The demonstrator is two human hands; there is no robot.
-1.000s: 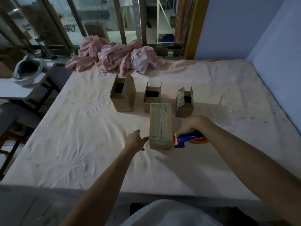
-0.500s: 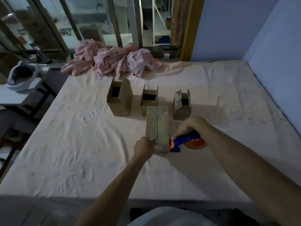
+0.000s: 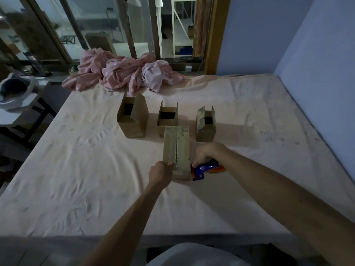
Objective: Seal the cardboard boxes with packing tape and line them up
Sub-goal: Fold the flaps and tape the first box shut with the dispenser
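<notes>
Cardboard makes up the closed box (image 3: 176, 148), which lies lengthwise on the bed (image 3: 76, 169), its two top flaps folded down and meeting in a seam along the middle; small dark print runs down the flap right of that seam. Whether tape covers the seam I cannot tell. The left grip (image 3: 160, 172), a bare hand, curls around the box's near left corner, thumb on the top edge. The right grip (image 3: 206, 153) is wrapped around the blue handle of a tape dispenser (image 3: 204, 167), which sits just beside the box's near right corner with its front end touching the cardboard; an orange tape roll (image 3: 218, 168) shows behind the handle.

Just beyond the closed box three open boxes stand in a row, flaps up: a larger left open box (image 3: 133, 121), a middle open box (image 3: 167, 123) directly behind the closed one, and a right open box (image 3: 205, 125) with print on one raised flap.

Farther back, a crumpled pink cloth (image 3: 123, 73) lies at the bed's far edge, in front of glass doors (image 3: 99, 25). A blue wall (image 3: 317, 54) borders the bed on the right, and a side desk (image 3: 15, 110) carrying a white object stands at the left.
</notes>
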